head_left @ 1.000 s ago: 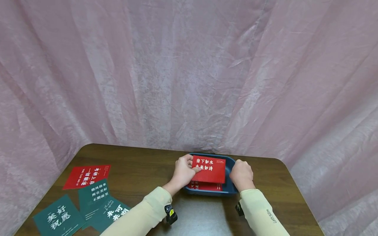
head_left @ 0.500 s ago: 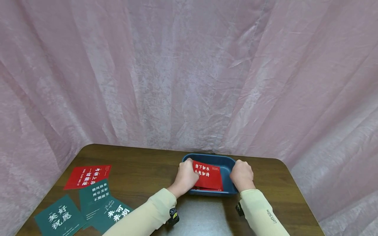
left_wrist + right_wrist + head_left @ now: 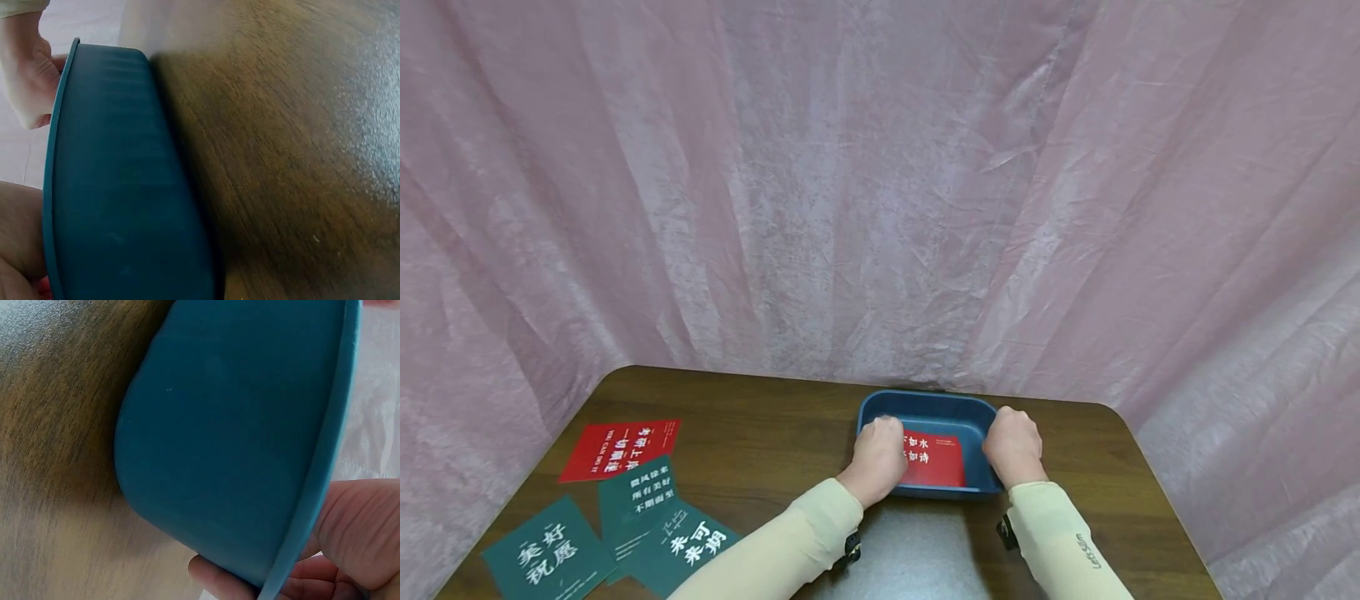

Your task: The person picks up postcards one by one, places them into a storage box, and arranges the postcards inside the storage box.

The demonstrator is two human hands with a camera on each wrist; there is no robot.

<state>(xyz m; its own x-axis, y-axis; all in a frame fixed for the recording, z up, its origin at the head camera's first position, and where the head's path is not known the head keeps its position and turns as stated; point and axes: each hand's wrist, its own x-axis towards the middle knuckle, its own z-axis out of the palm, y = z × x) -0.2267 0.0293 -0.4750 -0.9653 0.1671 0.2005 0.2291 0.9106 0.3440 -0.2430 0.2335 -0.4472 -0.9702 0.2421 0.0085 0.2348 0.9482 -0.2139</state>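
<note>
A dark blue plastic tray (image 3: 928,402) stands on the wooden table, with a red card (image 3: 934,460) with white Chinese characters lying flat inside. My left hand (image 3: 880,454) reaches over the tray's front left part and covers the left end of this card. Its fingertips are hidden, so I cannot tell whether they pinch the card. A strip of red (image 3: 44,289) shows beside that hand in the left wrist view. On the right side, my right hand (image 3: 1015,446) grips the tray's rim (image 3: 325,469), with a finger (image 3: 219,578) against the outer wall.
Three green cards with white writing lie at the table's left: a square one (image 3: 550,550), an upper one (image 3: 636,492) and a partly overlapped one (image 3: 681,546). A red card (image 3: 621,450) sits behind them. A pink curtain (image 3: 880,208) hangs beyond the table's back edge.
My left hand has come down and toward me, lowering the red card from above the tray to lie flat in it, and now covers more of its left end. The right hand keeps its place.
</note>
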